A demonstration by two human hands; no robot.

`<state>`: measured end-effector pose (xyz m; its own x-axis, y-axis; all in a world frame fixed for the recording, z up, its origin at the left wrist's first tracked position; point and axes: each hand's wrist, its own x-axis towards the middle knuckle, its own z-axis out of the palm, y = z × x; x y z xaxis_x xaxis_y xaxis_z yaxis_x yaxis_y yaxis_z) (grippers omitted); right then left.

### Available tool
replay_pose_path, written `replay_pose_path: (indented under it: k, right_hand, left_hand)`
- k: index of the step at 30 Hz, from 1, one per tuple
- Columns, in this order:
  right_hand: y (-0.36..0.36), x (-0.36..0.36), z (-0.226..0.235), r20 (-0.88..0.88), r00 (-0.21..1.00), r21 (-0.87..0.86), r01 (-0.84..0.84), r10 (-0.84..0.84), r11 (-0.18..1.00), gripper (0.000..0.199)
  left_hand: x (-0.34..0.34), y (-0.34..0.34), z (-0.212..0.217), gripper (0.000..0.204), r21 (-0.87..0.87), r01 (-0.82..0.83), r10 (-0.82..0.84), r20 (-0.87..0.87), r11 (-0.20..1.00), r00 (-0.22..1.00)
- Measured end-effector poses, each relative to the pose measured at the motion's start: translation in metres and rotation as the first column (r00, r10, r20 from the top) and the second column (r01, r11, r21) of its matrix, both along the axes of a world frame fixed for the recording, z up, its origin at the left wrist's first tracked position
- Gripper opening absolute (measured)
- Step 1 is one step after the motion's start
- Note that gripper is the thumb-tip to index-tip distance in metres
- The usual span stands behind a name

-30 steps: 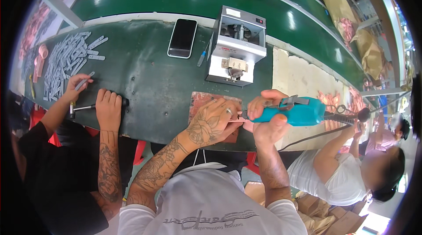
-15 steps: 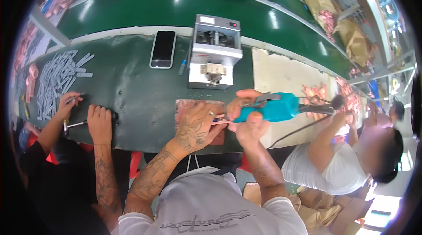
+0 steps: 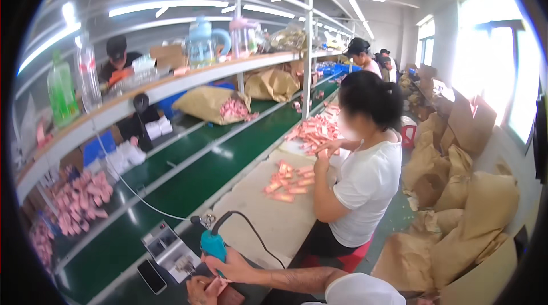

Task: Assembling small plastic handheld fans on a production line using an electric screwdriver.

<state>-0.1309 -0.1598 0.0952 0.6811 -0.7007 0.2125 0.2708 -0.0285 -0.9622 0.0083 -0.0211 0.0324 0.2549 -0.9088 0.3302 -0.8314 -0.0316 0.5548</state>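
At the lower edge of the head view my right hand [image 3: 233, 268] is closed round a teal electric screwdriver [image 3: 213, 243], which has a black cord at its rear end. My left hand [image 3: 200, 292] pinches a narrow pink plastic piece [image 3: 216, 287] just below the tool. Whether the tool's tip touches the piece is hidden by my fingers. A reddish-brown pad [image 3: 231, 296] lies under the hands on the dark green bench. Close beyond them stands a grey metal box machine [image 3: 170, 251], with a dark-screened phone [image 3: 151, 276] beside it.
To the right a co-worker in a white shirt [image 3: 374, 165] handles pink pieces [image 3: 288, 180] on the pale bench top [image 3: 251, 213]. A green conveyor belt [image 3: 200, 171] runs behind. Brown sacks [image 3: 456, 213] line the right-hand floor. Bottles and jugs [image 3: 202, 42] fill the shelf.
My view has swung up and to the right, so my hands now sit low in the picture. The right hand still grips the electric screwdriver and the left still holds the pink piece.
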Motion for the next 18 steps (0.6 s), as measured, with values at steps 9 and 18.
replay_pose_path:
  k: [9,18]
  right_hand:
    - [0.006,-0.002,0.007,0.077,0.997,-0.088,0.022,-0.015,0.996,0.04]
    - [-0.002,0.017,0.011,0.096,0.995,-0.138,0.034,-0.021,0.99,0.041]
  left_hand:
    - [0.035,-0.006,-0.099,0.037,-0.131,0.063,-0.031,0.238,0.989,0.971]
    - [-0.014,0.01,-0.034,0.044,-0.027,-0.228,0.229,0.027,0.973,0.973]
